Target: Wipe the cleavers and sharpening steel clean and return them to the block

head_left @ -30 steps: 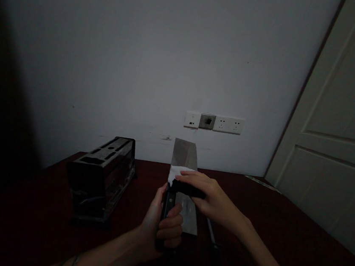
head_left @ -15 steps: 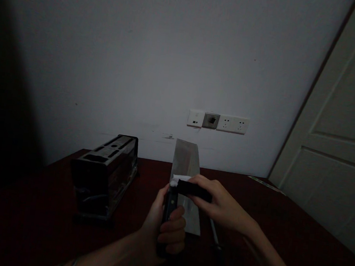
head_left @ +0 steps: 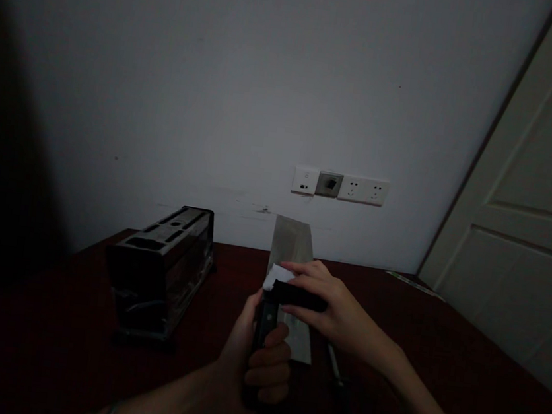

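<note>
My left hand [head_left: 265,365] is wrapped around the black riveted handle of a cleaver [head_left: 293,239]. Its broad grey blade points away from me, tilted upward. With thumb and fingers, my right hand [head_left: 339,304] grips a black oblong piece [head_left: 298,296] that lies across the blade close to the handle. White crumpled material [head_left: 275,276], like cloth or tissue, sticks out at its left end against the blade; whether the two are joined I cannot tell. Below my right hand, a thin metal rod with a dark handle [head_left: 335,365] rests on the table, partly hidden.
A black knife block [head_left: 161,274] with a slotted top stands on the left of the dark red table [head_left: 234,265]. Wall sockets [head_left: 341,186] sit above the table's back edge. A flat strip [head_left: 414,286] lies at the back right, near a pale door [head_left: 523,262].
The fingers of my right hand have spread and shifted slightly left over the blade. More of the white material stands up now. My left hand keeps its hold on the cleaver.
</note>
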A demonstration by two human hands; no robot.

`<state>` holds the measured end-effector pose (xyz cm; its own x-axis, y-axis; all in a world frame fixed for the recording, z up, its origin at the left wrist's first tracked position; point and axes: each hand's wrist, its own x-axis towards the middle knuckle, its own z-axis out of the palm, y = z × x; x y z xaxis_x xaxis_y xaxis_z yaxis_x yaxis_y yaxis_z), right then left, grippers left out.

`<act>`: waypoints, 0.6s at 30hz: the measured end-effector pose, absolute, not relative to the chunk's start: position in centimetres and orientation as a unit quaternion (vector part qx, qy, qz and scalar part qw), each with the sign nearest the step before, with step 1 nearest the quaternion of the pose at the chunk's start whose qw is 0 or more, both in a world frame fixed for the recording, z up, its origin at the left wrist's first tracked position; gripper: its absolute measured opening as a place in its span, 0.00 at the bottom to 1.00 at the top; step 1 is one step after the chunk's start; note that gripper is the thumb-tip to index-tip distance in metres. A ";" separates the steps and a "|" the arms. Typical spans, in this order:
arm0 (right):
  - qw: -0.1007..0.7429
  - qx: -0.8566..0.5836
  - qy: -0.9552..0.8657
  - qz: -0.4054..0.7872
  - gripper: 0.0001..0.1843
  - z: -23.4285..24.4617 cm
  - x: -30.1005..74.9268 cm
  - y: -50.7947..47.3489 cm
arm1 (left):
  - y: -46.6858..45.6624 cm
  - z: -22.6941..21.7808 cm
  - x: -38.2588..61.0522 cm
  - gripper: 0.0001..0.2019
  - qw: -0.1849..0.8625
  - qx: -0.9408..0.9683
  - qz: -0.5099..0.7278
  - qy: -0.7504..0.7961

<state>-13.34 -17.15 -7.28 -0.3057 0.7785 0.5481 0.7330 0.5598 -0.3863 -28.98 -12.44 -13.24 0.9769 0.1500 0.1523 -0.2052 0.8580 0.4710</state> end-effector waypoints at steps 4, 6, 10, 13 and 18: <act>0.389 -0.460 -0.798 0.019 0.10 -7.2 -13.3 -17.0 | -12.6 -13.1 -29.0 0.36 0.963 0.248 0.086 -0.060; 0.413 -0.461 -0.785 0.035 0.10 -7.2 -13.4 -17.1 | -12.6 -13.1 -28.9 0.36 0.964 0.247 0.083 -0.060; 0.431 -0.463 -0.770 0.085 0.16 -7.2 -13.5 -17.4 | -12.7 -13.3 -28.9 0.35 0.964 0.246 0.085 -0.055; 0.406 -0.446 -0.793 0.088 0.15 -7.1 -13.7 -17.6 | -12.8 -13.4 -28.9 0.36 0.965 0.244 0.080 -0.052; 0.375 -0.447 -0.809 0.072 0.15 -7.2 -14.2 -17.4 | -13.0 -13.8 -29.0 0.35 0.968 0.233 0.075 -0.048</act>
